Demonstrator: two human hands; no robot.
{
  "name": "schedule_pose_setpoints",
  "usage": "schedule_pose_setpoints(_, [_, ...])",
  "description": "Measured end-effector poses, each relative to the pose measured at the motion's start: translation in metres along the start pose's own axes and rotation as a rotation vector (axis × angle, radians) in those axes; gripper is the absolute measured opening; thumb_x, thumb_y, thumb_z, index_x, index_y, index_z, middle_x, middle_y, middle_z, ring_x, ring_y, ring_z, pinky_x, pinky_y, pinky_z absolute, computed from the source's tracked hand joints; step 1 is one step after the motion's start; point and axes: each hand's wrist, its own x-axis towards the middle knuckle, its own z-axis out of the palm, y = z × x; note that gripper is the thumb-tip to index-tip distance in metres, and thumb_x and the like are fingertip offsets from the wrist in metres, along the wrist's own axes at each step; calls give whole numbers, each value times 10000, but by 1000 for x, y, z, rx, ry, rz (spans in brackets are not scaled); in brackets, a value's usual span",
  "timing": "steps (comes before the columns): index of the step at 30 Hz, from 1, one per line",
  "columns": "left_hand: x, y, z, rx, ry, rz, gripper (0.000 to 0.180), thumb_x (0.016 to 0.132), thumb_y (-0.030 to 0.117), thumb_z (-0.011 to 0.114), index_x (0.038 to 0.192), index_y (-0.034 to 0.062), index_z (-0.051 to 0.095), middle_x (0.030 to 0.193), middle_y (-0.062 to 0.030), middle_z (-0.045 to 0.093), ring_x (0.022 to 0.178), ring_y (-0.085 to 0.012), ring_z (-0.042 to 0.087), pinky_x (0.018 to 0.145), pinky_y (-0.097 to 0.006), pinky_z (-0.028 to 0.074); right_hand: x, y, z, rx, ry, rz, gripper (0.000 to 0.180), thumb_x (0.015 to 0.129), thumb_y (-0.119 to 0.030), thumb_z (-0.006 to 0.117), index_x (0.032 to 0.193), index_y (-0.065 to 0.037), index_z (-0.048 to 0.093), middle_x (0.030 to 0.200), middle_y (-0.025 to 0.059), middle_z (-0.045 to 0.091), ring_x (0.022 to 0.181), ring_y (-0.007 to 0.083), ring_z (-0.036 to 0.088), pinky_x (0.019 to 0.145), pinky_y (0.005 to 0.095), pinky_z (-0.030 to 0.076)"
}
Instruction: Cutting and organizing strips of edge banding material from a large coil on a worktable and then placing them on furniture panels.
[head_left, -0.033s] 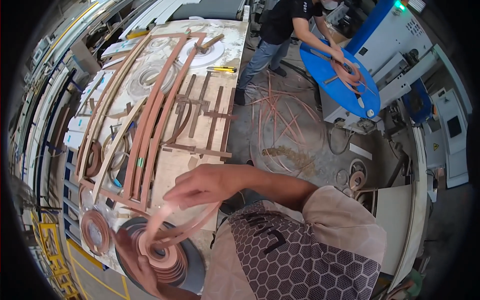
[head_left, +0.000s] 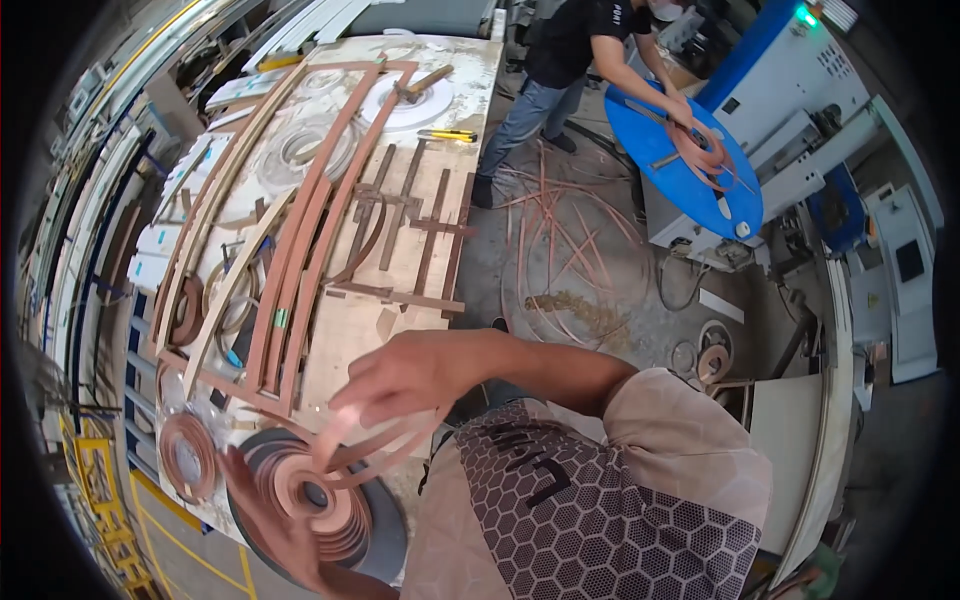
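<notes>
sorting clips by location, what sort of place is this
Likely a woodworking or furniture workshop: long brown slats on a pale wooden worktable, a flat reddish coil of thin banding, and a blue oval table by a tall white machine.

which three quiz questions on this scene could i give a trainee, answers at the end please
1. Multiple choice: which of the wearer's hands holds the strip? a) left b) right c) neither
2. True or false: the knife lies on the floor.
3. Fill in: the co-worker's hands are at a ____ disc.

Key
1. b: the right hand holds it, while the left hand, blurred, is at the coil on the grey disc.
2. False: it lies on the table.
3. Blue.
</notes>
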Motion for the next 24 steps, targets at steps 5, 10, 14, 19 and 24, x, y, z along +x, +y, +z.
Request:
schedule_pose_setpoints(5, [9,39,30,120,-340,-90,545,1016,251,654,1459,-44,534,1381,-216,639,1269,-346,601,1081,-411,445,28,-20,17,-138,-239,-40,506,1024,-417,642,1423,-113,579,1217,143,664,1068,352,677,850,461,540])
schedule_pose_setpoints(10, [8,34,19,152,-399,-77,319,1013,145,605,1271,-42,618,1042,-175,717,940,-273,672,871,-372,513,16,-11,11,166,-207,216,457,1022,-403,680,1344,-87,606,1114,163,715,1043,355,699,832,443,530])
schedule_pose_setpoints(14, [-8,5,-5,-192,-355,-207,232,1059,226,605,1084,-5,612,785,-47,601,702,-114,561,626,-277,428,-5,13,21,245,-178,160,505,1028,-323,703,1443,-67,572,1053,164,708,982,304,696,856,407,519])
schedule_pose_setpoints(19, [-24,-17,-24,-517,139,-299,371,1096,407,576,989,54,536,700,59,472,588,1,380,504,-196,271,-19,17,55,213,151,86,482,1050,-251,675,1472,-42,572,1133,168,694,1017,290,684,879,398,513])
schedule_pose_setpoints(24, [-33,-40,-37,-348,-174,-313,675,1065,529,585,1399,-55,527,1275,-129,603,1222,-234,553,1071,-390,414,19,-1,26,303,124,-96,437,1044,-234,670,1440,-60,612,1118,161,681,1015,309,692,870,402,519])
